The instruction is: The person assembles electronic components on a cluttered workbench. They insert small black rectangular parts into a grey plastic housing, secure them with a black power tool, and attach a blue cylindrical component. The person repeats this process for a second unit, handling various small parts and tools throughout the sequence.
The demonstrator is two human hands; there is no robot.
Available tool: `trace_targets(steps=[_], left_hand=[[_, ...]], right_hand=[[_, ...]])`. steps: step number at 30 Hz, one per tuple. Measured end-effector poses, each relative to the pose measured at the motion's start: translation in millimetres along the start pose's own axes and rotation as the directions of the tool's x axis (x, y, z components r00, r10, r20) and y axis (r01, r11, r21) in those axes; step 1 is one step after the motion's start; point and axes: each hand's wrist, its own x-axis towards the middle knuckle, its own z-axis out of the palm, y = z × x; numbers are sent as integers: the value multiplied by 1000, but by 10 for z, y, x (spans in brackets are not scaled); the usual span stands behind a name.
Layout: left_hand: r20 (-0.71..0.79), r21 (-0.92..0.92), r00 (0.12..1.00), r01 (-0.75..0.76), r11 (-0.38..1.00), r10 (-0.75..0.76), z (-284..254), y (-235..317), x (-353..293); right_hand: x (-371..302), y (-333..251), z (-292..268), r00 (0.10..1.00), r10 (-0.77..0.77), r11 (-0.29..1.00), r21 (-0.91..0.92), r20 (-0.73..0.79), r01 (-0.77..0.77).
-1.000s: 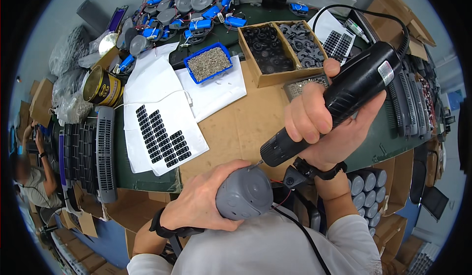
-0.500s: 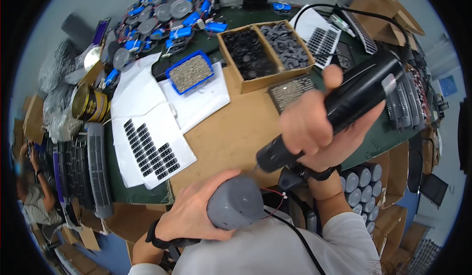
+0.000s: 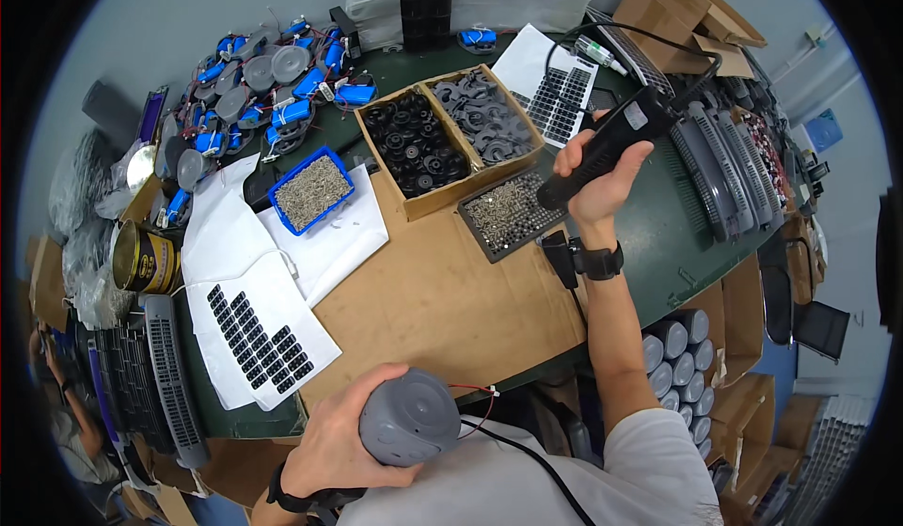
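My left hand [image 3: 329, 437] is wrapped round a grey cylindrical plastic housing [image 3: 412, 418] close to my body, its round end facing up. A thin red wire with a small white connector [image 3: 493, 391] sticks out from its right side. My right hand [image 3: 607, 188] grips a black electric screwdriver [image 3: 616, 139], slanting down to the left. The screwdriver's nose is over the right end of a black screw tray [image 3: 494, 246] holding many small screws. I cannot tell whether the bit touches a screw.
Behind the tray stands a cardboard box [image 3: 423, 208] of black and grey parts. A blue bin [image 3: 315, 192] of small metal pieces and a sticker sheet [image 3: 324, 338] lie left. Blue-wrapped batteries [image 3: 292, 112] heap at the back left; a cable [image 3: 701, 79] trails from the screwdriver.
My right hand has carried the screwdriver away from the grey housing, up and forward to the screw tray. The left hand still holds the housing, now slightly lower and further left in the picture.
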Motion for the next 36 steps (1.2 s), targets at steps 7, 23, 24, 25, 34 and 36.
trace_targets(steps=[7, 23, 24, 25, 34, 36], left_hand=[[11, 21, 1000, -30, 999, 29, -10, 21, 22], [-33, 49, 999, -13, 999, 15, -46, -14, -41], [-42, 63, 999, -6, 998, 9, -52, 17, -57], [-49, 49, 999, -1, 999, 3, -49, 8, -81], [-48, 6, 998, -45, 999, 45, -45, -86, -138], [-55, -1, 997, -52, 999, 52, -33, -98, -146]], right_hand=[[-5, 21, 23, 1000, 16, 1000, -18, 9, -16], [-10, -480, 105, 994, -74, 968, 245, 76, 53], [-32, -581, 131, 991, -82, 940, 339, 103, 42], [-88, -677, 208, 985, -102, 910, 413, 142, 35], [-769, -1162, 965, 845, -13, 450, 758, 535, -473], [-825, -1148, 1048, 821, 0, 472, 724, 570, -503]])
